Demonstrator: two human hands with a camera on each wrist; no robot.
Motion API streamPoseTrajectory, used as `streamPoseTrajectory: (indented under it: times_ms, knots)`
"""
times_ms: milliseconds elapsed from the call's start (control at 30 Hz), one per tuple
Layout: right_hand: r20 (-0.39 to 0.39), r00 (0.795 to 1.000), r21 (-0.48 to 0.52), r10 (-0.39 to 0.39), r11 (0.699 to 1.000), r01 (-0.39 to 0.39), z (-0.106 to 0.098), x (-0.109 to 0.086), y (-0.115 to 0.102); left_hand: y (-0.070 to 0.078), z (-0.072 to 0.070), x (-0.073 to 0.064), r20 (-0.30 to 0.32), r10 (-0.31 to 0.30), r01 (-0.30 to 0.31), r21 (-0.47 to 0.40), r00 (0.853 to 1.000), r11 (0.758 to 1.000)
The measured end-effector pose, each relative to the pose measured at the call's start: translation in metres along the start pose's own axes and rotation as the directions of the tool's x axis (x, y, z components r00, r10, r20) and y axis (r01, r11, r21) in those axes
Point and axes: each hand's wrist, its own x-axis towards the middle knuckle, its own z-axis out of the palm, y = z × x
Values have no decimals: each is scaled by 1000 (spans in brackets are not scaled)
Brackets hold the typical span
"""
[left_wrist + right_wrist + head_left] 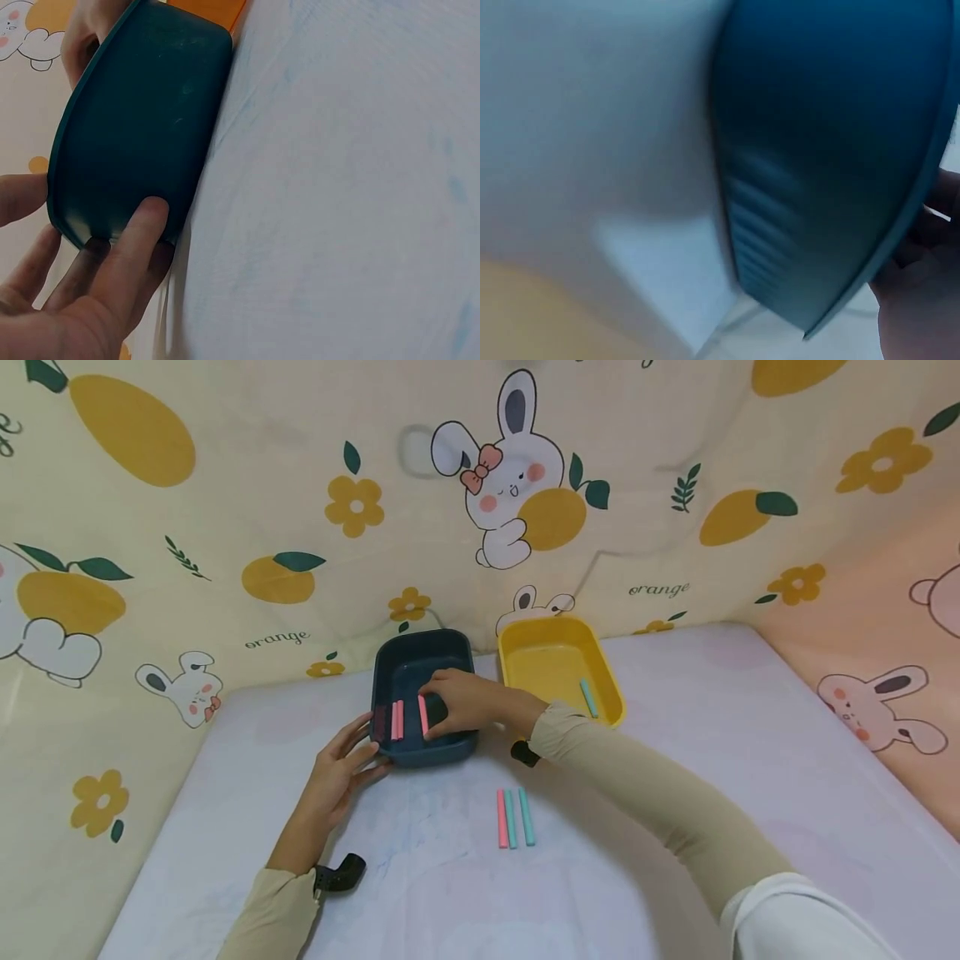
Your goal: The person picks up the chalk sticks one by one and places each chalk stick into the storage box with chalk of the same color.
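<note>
A pink chalk-like stick [423, 717] is inside the dark blue tub [423, 755], right of the pair of pink sticks [397, 720] lying side by side on the tub's floor. The right hand [461, 699] reaches over the tub's right wall and pinches the single stick, apparently with thumb and fingers near its two ends; whether it touches the floor cannot be told, and the tub wall hides it from the right wrist view. The left hand [339, 777] is at the tub's near left corner, fingers spread and resting on the outer wall and rim.

Right of the dark blue tub stands a yellow tub [536, 670] with one teal stick [588, 698] in it. On the cloth-covered tabletop [435, 902], nearer the person than the dark blue tub and to its right, lie a loose pink stick [502, 818] and two teal sticks [519, 817], roughly parallel.

The sticks look light, stiff and probably brittle, perhaps a little dusty, and could roll or snap under a hard squeeze. A gentle pinch at the ends or across the middle should suit them. The tub seems light, smooth plastic, easily nudged, so its rim or corner is the natural hold.
</note>
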Motion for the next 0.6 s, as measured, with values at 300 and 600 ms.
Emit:
streamPoseTrajectory:
  times_ms: [300, 600]
  knots:
    - [24, 1000, -24, -6, 1000, 7, 10, 19, -7, -2, -2, 0, 23, 19, -18, -12, 1000, 1000]
    - [28, 999, -110, 43, 993, -40, 16, 38, -7, 0, -2, -2, 24, 14, -14, -10, 1000, 1000]
